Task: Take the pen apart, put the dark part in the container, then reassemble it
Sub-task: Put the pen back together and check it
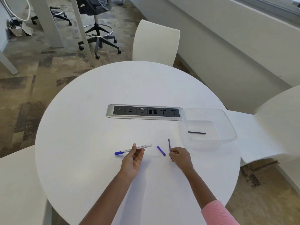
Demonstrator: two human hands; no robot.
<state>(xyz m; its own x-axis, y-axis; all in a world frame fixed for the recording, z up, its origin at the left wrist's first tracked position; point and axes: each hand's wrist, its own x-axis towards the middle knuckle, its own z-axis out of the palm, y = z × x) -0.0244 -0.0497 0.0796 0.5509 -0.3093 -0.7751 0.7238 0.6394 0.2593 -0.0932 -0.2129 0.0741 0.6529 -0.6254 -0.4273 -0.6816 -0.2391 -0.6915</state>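
Note:
My left hand holds the white pen barrel between thumb and fingers, just above the round white table; its blue cap end points left. My right hand pinches a thin dark rod that stands nearly upright. A small blue pen piece lies on the table between my hands. A clear plastic container sits to the right, with a dark rod lying flat inside it.
A silver power and socket strip is set into the middle of the table. White chairs stand at the far side, the right and the near left. A black office chair is beyond.

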